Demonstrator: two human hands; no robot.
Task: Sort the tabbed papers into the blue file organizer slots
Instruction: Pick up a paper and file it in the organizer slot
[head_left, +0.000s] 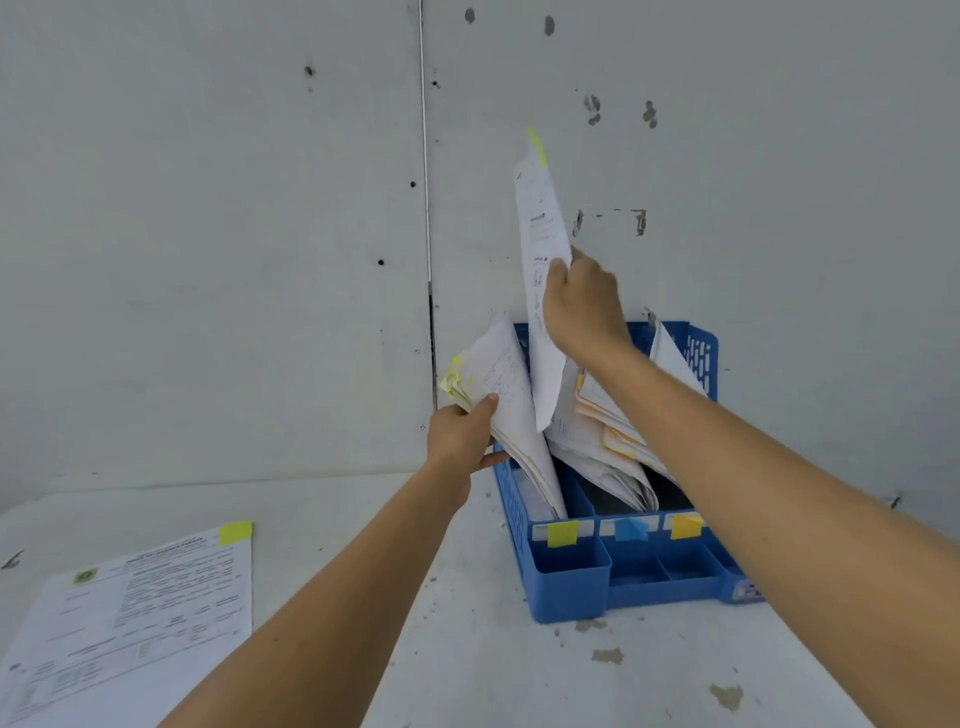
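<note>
Right hand: your right hand (582, 306) is raised above the far end of the organizer, fingers curled round the edge of a single sheet.
Held sheet: the white printed sheet (540, 234) stands nearly upright against the wall. A yellow tab (536, 145) sticks out of its top corner, and its lower end dips toward the left slot.
Left hand: your left hand (460, 436) grips the bundle in the left slot, thumb on its facing page and fingers behind it.
Bundle: the bundle of white papers (506, 384) tilts to the left out of the left slot, with crumpled yellow tabs at its upper left corner.
Organizer: the blue file organizer (566, 577) sits on the tabletop (467, 649), its far end against the wall (208, 208). It has three slots and small open trays at its near end.
Slot markers: a yellow marker (562, 534) sits on the near edge of the left slot, a blue marker (629, 530) on the middle and an orange marker (684, 526) on the right.
Other slots: more papers (602, 457) lean in the slots to the right, some with pale orange edges. Your right forearm covers part of them.
Loose sheet: a printed page (140, 613) lies flat at the near left of the tabletop, well apart from the organizer. It carries a yellow flag (235, 532) on its far right corner.
</note>
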